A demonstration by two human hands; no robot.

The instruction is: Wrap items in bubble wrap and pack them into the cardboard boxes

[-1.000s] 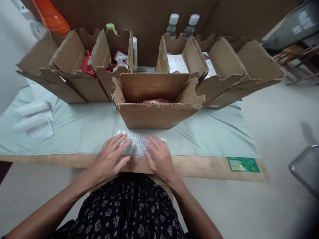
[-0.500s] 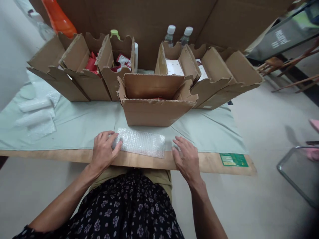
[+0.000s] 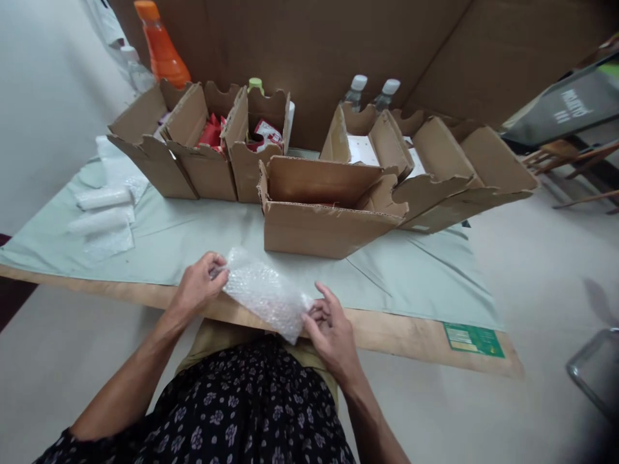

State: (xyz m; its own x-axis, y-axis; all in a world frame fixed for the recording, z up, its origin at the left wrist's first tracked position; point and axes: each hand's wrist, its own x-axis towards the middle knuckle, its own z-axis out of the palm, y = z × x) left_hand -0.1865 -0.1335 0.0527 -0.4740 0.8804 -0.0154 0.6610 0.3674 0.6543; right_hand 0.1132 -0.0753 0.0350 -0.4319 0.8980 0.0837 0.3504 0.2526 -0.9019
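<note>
A flat piece of clear bubble wrap (image 3: 264, 290) slants over the table's front edge, its right end lower and past the edge. My left hand (image 3: 200, 280) pinches its left end between thumb and fingers. At the right end, my right hand (image 3: 331, 328) grips the border with thumb and curled fingers, the index finger stretched out. Just behind the wrap stands an open cardboard box (image 3: 329, 229); little of its contents shows.
Cardboard bins (image 3: 213, 171) stand at the back left, some holding red packets; more bins (image 3: 435, 187) stand right. Bubble wrap pieces (image 3: 106, 212) lie at left. Behind are an orange bottle (image 3: 164, 51) and white-capped bottles (image 3: 358, 93). A green label (image 3: 474, 339) marks the wooden edge.
My right hand has moved left and taken the right end of the bubble wrap. The wrap now tilts, lifted at my left hand. The camera view has shifted.
</note>
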